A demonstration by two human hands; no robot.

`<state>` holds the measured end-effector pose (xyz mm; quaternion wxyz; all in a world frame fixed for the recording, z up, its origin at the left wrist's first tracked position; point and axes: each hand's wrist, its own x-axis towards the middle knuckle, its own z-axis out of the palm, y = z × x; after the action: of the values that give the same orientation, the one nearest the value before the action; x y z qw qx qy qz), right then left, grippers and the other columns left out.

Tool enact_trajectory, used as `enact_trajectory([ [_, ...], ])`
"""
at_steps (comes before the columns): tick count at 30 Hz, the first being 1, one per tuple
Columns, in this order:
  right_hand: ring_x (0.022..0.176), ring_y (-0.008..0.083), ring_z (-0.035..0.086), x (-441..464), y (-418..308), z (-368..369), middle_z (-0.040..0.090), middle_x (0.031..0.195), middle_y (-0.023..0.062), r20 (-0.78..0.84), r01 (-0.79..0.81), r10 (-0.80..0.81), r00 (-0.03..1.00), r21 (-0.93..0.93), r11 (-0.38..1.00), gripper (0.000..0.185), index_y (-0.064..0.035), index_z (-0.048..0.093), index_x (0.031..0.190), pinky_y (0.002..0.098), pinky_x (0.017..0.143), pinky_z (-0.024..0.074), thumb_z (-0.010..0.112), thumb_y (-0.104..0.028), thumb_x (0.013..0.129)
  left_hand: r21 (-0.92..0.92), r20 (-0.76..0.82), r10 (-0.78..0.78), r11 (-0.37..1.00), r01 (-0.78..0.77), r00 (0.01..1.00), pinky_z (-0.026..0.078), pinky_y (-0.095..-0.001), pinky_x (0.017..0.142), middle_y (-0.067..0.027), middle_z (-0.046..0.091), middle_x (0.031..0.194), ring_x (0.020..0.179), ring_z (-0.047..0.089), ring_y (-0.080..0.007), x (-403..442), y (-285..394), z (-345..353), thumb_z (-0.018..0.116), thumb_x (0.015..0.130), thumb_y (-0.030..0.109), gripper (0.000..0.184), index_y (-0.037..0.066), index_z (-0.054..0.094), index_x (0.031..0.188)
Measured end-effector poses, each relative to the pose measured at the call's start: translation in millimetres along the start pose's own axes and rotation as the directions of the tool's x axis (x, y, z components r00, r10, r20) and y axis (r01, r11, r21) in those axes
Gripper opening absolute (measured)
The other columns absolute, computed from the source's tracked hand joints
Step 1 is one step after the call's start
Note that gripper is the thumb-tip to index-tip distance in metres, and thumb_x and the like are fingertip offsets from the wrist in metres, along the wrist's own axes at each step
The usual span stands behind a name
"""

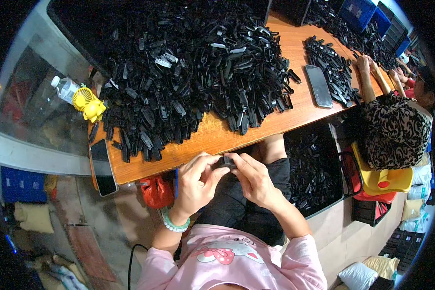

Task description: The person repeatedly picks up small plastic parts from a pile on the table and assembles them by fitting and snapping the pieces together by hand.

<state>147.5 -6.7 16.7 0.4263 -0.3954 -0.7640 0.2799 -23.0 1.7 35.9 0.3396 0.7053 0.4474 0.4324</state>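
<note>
My left hand point(197, 182) and my right hand point(257, 182) meet over my lap, just in front of the table edge. Between their fingertips sits a small black plastic piece point(225, 163), pinched from both sides; the fingers cover most of it, so its exact kind does not show. A large heap of black plastic parts point(179, 82), long and narrow with some greyish ones among them, lies on the wooden table point(208, 129) beyond my hands.
A phone point(101, 166) lies at the left table corner, another phone point(318, 86) to the right. A yellow fan point(88, 102) and a bottle point(65, 88) stand left. A red bag point(157, 192) hangs below the edge. A black bin point(314, 169) holds parts; a co-worker point(396, 128) sits right.
</note>
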Motion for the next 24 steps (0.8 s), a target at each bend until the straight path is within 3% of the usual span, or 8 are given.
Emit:
enact_trajectory([
  [2,0.079,0.0325,0.056,0,2,10,0.053,0.088,0.0153,-0.057,0.014,-0.021,0.998,-0.108,0.994,0.051,-0.0005,0.05,0.123,0.0376,0.069,0.0484,0.059,0.006,0.074,-0.064,-0.012,-0.094,0.994,0.093,0.996,0.042,-0.0206,0.052,-0.0054,0.059,0.079,0.062,0.053,-0.0078,-5,-7,8,0.067,0.082,0.007,0.023,-0.007,0.06,0.099],
  [4,0.08,0.028,0.058,3,-1,11,0.054,0.099,0.0157,-0.126,-0.017,-0.019,0.992,-0.277,0.961,0.053,-0.0038,0.052,0.125,0.0359,0.068,0.049,0.064,0.002,0.074,-0.363,0.004,-0.128,0.924,0.12,0.992,0.048,-0.021,0.059,-0.0084,0.059,0.093,0.07,0.059,-0.0104,-2,-17,14,0.063,0.085,0.006,0.031,-0.008,0.057,0.112],
  [9,0.071,0.0191,0.057,8,-3,8,0.057,0.101,0.0133,-0.137,-0.348,0.36,0.923,0.104,0.932,0.046,-0.0008,0.059,0.115,0.0279,0.067,0.0478,0.074,-0.004,0.071,-0.534,0.043,-0.281,0.805,0.26,0.959,0.052,-0.0234,0.055,-0.0098,0.059,0.098,0.073,0.061,-0.0151,-6,-28,12,0.06,0.086,0.006,0.032,-0.008,0.057,0.115],
  [12,0.069,0.0154,0.056,2,20,13,0.059,0.091,0.0087,-0.058,-0.296,0.342,0.938,0.382,0.876,0.036,0.0013,0.062,0.102,0.0272,0.065,0.0471,0.076,-0.006,0.069,-0.614,0.161,-0.242,0.735,0.289,0.957,0.049,-0.0221,0.051,-0.0108,0.06,0.092,0.069,0.061,-0.0147,-10,-33,6,0.058,0.087,0.004,0.03,-0.009,0.057,0.114],
  [14,0.07,0.0102,0.054,0,29,14,0.059,0.078,0.0026,-0.039,-0.331,0.422,0.906,0.556,0.763,0.03,0.0006,0.062,0.09,0.0242,0.062,0.0448,0.079,-0.006,0.066,-0.605,0.168,-0.245,0.739,0.296,0.955,0.045,-0.0201,0.046,-0.01,0.061,0.082,0.056,0.058,-0.0128,-8,-30,5,0.058,0.087,0.005,0.03,-0.009,0.057,0.113],
  [18,0.066,0.0105,0.052,13,19,4,0.056,0.072,0.002,-0.116,-0.261,0.348,0.93,0.458,0.85,0.026,0.0002,0.064,0.081,0.0251,0.059,0.0418,0.081,-0.009,0.064,-0.661,0.324,-0.243,0.633,0.403,0.914,0.039,-0.0191,0.043,-0.0012,0.057,0.064,0.044,0.049,-0.0068,2,-34,-5,0.058,0.089,0.011,0.029,0.0,0.06,0.116],
  [23,0.066,0.0119,0.052,14,27,8,0.055,0.072,0.0041,-0.116,-0.237,0.316,0.942,0.441,0.866,0.024,-0.0002,0.064,0.082,0.0251,0.06,0.0416,0.079,-0.006,0.064,-0.631,0.317,-0.227,0.674,0.384,0.921,0.041,-0.0191,0.044,-0.004,0.061,0.075,0.048,0.052,-0.0072,6,-39,-7,0.058,0.089,0.011,0.03,-0.001,0.059,0.116],
  [24,0.07,0.0112,0.054,14,34,7,0.058,0.083,0.0044,-0.006,-0.263,0.284,0.959,0.353,0.898,0.025,0.0022,0.062,0.088,0.0235,0.063,0.0446,0.076,0.002,0.067,-0.495,0.303,-0.218,0.796,0.348,0.928,0.043,-0.0196,0.046,-0.0066,0.062,0.084,0.051,0.055,-0.0082,6,-41,-11,0.06,0.088,0.009,0.028,-0.002,0.061,0.113],
])
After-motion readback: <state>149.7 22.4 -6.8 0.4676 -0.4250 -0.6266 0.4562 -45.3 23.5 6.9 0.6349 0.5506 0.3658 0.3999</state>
